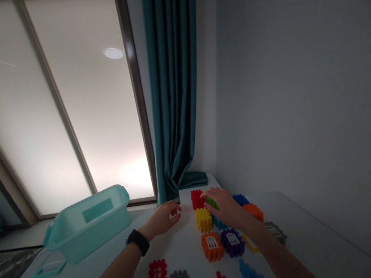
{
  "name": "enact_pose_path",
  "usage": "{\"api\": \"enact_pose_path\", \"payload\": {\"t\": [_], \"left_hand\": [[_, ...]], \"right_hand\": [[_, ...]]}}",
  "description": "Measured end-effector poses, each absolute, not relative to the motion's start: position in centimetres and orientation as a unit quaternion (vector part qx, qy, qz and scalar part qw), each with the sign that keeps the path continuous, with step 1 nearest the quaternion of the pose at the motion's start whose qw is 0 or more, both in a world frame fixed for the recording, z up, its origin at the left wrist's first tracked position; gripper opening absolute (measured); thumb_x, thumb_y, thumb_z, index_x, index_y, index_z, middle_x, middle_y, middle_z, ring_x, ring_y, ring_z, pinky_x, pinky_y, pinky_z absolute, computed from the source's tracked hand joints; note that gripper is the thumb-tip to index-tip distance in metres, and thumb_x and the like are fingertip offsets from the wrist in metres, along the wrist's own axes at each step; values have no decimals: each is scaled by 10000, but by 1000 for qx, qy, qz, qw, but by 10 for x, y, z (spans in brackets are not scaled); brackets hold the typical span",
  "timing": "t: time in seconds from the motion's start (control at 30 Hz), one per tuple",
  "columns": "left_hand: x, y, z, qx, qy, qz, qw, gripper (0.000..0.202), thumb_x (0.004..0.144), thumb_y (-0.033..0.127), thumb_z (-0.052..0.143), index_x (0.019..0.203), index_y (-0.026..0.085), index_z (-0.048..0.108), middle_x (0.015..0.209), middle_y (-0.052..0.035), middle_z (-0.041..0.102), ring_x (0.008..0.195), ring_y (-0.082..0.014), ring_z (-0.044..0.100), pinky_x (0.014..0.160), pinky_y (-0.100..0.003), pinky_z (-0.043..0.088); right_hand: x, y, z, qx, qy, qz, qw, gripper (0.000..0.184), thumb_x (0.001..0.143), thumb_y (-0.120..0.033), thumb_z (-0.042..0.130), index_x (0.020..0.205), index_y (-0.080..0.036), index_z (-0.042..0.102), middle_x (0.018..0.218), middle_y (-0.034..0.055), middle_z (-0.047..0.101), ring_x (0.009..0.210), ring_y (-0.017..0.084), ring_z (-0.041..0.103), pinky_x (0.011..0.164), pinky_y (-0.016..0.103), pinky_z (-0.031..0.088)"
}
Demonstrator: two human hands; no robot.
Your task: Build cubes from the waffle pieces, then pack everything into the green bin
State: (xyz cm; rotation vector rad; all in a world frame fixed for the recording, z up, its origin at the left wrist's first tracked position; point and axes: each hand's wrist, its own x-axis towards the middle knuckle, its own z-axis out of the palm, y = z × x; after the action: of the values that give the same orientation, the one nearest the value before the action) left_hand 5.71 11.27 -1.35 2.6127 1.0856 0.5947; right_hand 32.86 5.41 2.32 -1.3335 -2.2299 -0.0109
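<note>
Spreading its fingers (212,193) over what seems a green waffle block (212,204), the right hand (227,208) touches it.

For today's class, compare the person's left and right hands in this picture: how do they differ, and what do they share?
The left hand has a black watch on its wrist; the right hand shows none. The left hand's fingers curl in the air, apart from the blocks; the right hand lies over a green toy block. Both are bare and reach forward above the white table.

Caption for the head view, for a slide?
Right hand on a green plastic waffle block, left hand open beside a red block, teal bin at left.
</note>
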Motion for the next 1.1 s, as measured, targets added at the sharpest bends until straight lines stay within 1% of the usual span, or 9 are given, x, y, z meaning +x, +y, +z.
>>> {"api": "enact_pose_path", "payload": {"t": [0.07, 0.23, 0.37, 0.43, 0.57, 0.73, 0.8, 0.93, 1.1], "left_hand": [[45, 99, -10, 898, 378, 191, 118, 201, 917, 291, 552, 1030, 215, 699, 978, -52, 692, 849, -204, 645, 785, -313, 507], [11, 63, -7, 903, 395, 149, 77, 211, 911, 298, 583, 1068, 237, 711, 1100, -60, 666, 1010, -251, 629, 933, -392, 471], [-8, 36, -14, 903, 396, 153, 64, 225, 865, 352, 658, 1056, 252, 723, 1101, -55, 653, 996, -255, 624, 914, -378, 473], [-11, 23, -20, 901, 393, 167, 71, 274, 807, 381, 731, 1057, 268, 726, 1105, -52, 648, 1000, -265, 618, 914, -380, 466], [-8, 0, -34, 902, 388, 165, 91, 456, 659, 452, 860, 1058, 287, 712, 1144, -49, 632, 1057, -294, 583, 945, -397, 436], [2, -14, -51, 899, 389, 169, 110, 576, 598, 548, 872, 1070, 282, 677, 1182, -51, 615, 1092, -305, 547, 974, -411, 402], [5, -16, -55, 895, 392, 174, 121, 574, 592, 521, 880, 1064, 276, 662, 1194, -52, 611, 1102, -304, 542, 986, -419, 392], [9, -15, -57, 890, 395, 188, 130, 457, 605, 420, 882, 950, 238, 643, 1179, -55, 614, 1120, -299, 534, 1026, -433, 371], [4, -16, -54, 886, 396, 223, 89, 454, 572, 381, 898, 900, 227, 625, 1229, -67, 604, 1174, -331, 501, 1056, -466, 358]], "right_hand": [[319, 51, 22, -484, -837, 5, 257, 253, 950, -231, 494, 1142, -200, 656, 1199, 109, 681, 1174, 271, 594, 1076, 495, 399], [286, 35, 19, -463, -855, 49, 226, 256, 944, -235, 530, 1163, -215, 662, 1218, 91, 675, 1209, 269, 565, 1112, 497, 365], [263, 22, 12, -428, -880, 75, 194, 265, 920, -208, 576, 1170, -216, 661, 1211, 83, 670, 1198, 266, 562, 1090, 464, 391], [255, 19, 8, -419, -887, 79, 179, 262, 906, -197, 602, 1160, -214, 667, 1192, 81, 674, 1182, 269, 567, 1079, 460, 398], [247, 15, 5, -412, -893, 77, 166, 255, 903, -192, 613, 1147, -221, 678, 1181, 81, 673, 1186, 276, 563, 1087, 468, 383], [247, 13, 6, -414, -893, 79, 161, 273, 912, -196, 597, 1173, -223, 672, 1191, 83, 667, 1196, 273, 554, 1085, 467, 382], [247, 12, 7, -414, -893, 80, 156, 284, 907, -186, 600, 1180, -220, 670, 1188, 83, 668, 1189, 275, 554, 1084, 470, 382], [247, 11, 6, -416, -893, 81, 153, 285, 905, -178, 598, 1179, -216, 669, 1193, 82, 665, 1198, 277, 548, 1095, 476, 369], [247, 11, 5, -413, -893, 82, 159, 277, 913, -190, 594, 1178, -219, 668, 1190, 82, 663, 1194, 274, 548, 1090, 474, 374]]}}
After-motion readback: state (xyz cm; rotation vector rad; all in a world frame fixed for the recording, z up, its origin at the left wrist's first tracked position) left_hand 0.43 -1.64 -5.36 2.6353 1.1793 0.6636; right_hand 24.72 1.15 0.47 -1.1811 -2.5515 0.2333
